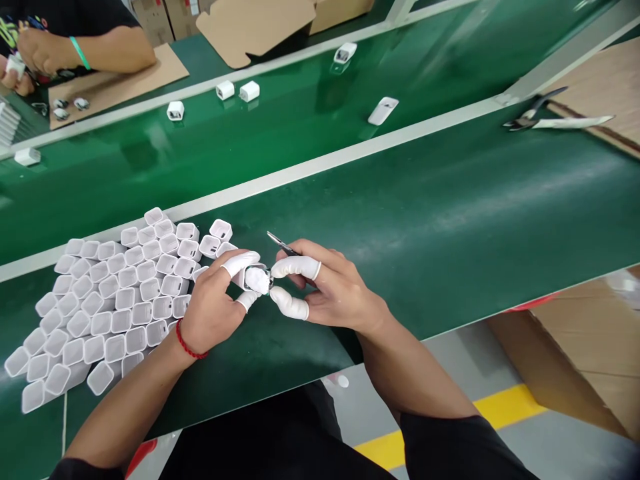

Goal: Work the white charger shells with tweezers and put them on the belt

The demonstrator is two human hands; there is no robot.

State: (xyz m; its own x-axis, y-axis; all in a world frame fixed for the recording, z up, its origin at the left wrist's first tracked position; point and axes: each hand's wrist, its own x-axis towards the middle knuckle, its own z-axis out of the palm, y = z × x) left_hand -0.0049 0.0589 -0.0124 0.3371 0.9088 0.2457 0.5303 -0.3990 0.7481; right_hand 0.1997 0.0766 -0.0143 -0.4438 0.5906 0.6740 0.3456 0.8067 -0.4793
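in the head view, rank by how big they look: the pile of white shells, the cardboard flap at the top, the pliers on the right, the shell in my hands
1. pile of white shells
2. cardboard flap, though it lies farther away, so its true size is unsure
3. pliers, also far away
4. shell pinched between left hand and right hand

No text, label, brand, number or sign can be read anywhere here. The white shells [105, 307] on the desk [450, 220] carry no print that can be seen. The cardboard boxes [170, 17] at the far side are too small and blurred to show any letters.
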